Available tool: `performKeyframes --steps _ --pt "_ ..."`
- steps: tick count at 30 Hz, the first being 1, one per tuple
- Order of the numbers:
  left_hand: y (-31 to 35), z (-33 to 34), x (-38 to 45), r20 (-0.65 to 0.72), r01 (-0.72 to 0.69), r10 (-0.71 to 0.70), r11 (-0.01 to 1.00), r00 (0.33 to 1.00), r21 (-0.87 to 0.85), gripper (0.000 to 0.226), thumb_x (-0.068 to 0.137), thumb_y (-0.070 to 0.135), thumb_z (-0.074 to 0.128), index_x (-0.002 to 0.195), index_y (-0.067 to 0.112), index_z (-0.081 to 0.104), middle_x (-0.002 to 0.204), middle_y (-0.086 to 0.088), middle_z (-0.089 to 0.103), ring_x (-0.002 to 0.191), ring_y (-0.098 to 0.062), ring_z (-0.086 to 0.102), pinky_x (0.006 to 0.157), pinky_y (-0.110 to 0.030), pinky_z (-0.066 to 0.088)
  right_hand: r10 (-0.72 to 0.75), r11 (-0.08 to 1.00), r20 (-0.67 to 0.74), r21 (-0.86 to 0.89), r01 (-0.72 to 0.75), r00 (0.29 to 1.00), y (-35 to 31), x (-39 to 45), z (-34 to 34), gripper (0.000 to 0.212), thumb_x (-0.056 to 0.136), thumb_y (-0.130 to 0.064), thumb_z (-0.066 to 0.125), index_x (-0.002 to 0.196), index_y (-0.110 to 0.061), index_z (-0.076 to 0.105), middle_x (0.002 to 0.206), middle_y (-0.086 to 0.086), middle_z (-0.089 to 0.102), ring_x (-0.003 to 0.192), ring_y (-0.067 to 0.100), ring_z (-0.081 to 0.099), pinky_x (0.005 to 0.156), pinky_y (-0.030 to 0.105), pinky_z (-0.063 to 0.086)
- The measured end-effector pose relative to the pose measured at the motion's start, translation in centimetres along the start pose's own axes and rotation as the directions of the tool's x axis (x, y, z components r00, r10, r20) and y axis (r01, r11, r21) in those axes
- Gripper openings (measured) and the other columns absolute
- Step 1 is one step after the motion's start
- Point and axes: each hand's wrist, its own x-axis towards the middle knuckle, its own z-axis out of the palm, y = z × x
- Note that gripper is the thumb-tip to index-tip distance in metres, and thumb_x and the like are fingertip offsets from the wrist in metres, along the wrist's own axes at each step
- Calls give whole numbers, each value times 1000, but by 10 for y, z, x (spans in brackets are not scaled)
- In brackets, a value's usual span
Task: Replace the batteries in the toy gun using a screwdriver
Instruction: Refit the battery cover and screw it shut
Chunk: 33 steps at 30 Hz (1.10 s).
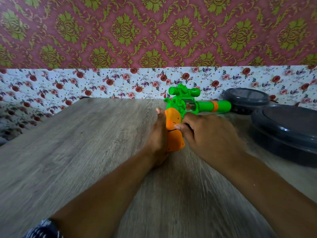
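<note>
2 dark lidded containers (284,133) sit closed at the desk's (85,152) right edge, contents hidden. Left hand (158,140) grips the toy gun's (181,107) orange handle above the desk; right hand (204,133) pinches its side.

No legible text, label, brand, number or sign on the toy gun (181,107), the two dark lidded containers (284,127), the table (85,152) or the patterned wall coverings.

Home, damask wallpaper (154,31), wood-grain table (85,143)
</note>
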Motion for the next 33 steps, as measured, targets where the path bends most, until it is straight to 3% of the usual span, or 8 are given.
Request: performKeyframes --steps 3,7,11,15,18,23,27,33 --pt "0 2 -2 28 4 -3 1000 1000 -15 68 91 64 8 112 26 61 123 -8 64 114 -24 61 102 -50 43 69 994 -52 -80 -73 996 -5 1 0 33 80 -41 52 59 -15 53 44 10 54 38 30 53 46 15 6" --pt "0 1 -1 36 0 2 1000 999 -32 73 89 66 8 124 24 56 125 -10 63 115 -26 60 103 -52 41 122 989 -79 -74 -128 989 -11 1 -1 43 85 -43 49 50 -19 43 44 9 48 40 29 49 47 17 2" --pt "1 0 2 27 20 -20 999 999 -28 80 88 67 7 140 18 41 130 -15 58 117 -30 58 105 -51 39 281 948 104 128 -293 954 -2 2 0 52 93 -49 36 52 -18 31 52 0 33 50 16 33 43 28 13" --pt "2 -2 6 4 7 -7 999 1000 -51 81 88 67 6 122 12 54 88 -13 64 73 -22 63 67 -31 51 354 844 122 384 -373 927 11 7 -4 43 89 -39 52 60 -8 55 55 13 57 52 26 54 53 37 45" --pt "2 -4 6 -16 -6 4 997 1000 -82 75 88 66 6 110 18 58 68 -7 63 57 -16 61 59 -27 50 385 729 114 570 -378 916 14 10 -11 16 84 -24 64 73 -12 61 63 4 65 44 6 54 56 32 48" --pt "5 -1 -1 -34 1 -3 999 999 -52 68 90 64 5 91 26 61 82 -11 64 71 -21 60 69 -32 46 341 634 116 705 -320 933 10 9 -12 9 78 -8 70 74 -16 66 65 -8 63 44 -3 53 54 21 43" --pt "7 0 -2 4 47 -47 997 999 -63 78 89 66 3 122 19 56 120 -17 62 115 -33 57 101 -47 42 274 671 129 685 -285 953 4 7 -10 9 79 -7 69 76 -16 67 63 -12 63 47 -7 54 48 6 37" --pt "5 1 -1 15 41 -40 995 999 -88 81 88 68 5 140 19 42 131 -13 58 121 -29 56 108 -52 36 244 810 94 528 -256 965 -3 5 -9 7 80 -14 67 80 -21 69 60 -23 53 57 -20 49 54 1 34"
